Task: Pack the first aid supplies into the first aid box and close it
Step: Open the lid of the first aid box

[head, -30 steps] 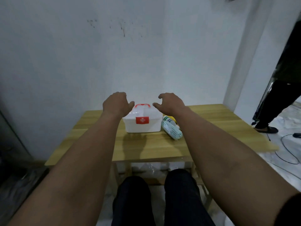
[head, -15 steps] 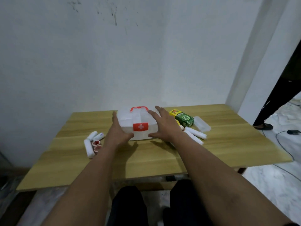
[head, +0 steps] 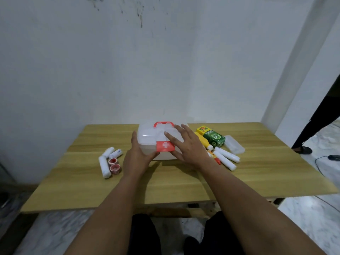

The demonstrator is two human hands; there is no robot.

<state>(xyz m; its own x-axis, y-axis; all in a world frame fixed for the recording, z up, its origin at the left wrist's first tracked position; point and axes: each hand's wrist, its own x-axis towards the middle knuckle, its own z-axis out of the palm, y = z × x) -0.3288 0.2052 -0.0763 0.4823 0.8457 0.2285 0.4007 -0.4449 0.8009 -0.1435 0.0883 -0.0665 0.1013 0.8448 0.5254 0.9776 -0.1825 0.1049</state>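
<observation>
The white first aid box (head: 150, 138), with a red handle and a red cross latch (head: 165, 145), stands shut at the back middle of the wooden table (head: 184, 183). My left hand (head: 137, 157) presses its front left corner, thumb near the latch. My right hand (head: 185, 144) lies flat on the lid's right side, fingers spread. Left of the box lie white bandage rolls (head: 105, 166) and two red tape rolls (head: 114, 165). To the right are a green carton (head: 214, 138), a yellow bottle (head: 202, 140), more white rolls (head: 227, 155) and a clear case (head: 234, 147).
A white wall rises just behind the table. A person in dark clothes (head: 316, 124) stands at the right edge by a doorway, and a black cable (head: 329, 159) lies on the floor there. My dark-clad knees (head: 143, 234) are below the table's front edge.
The view has tilted down and nearer to the table. My hands came down from above the box onto it, the right hand flattening on the lid and the left at the front.
</observation>
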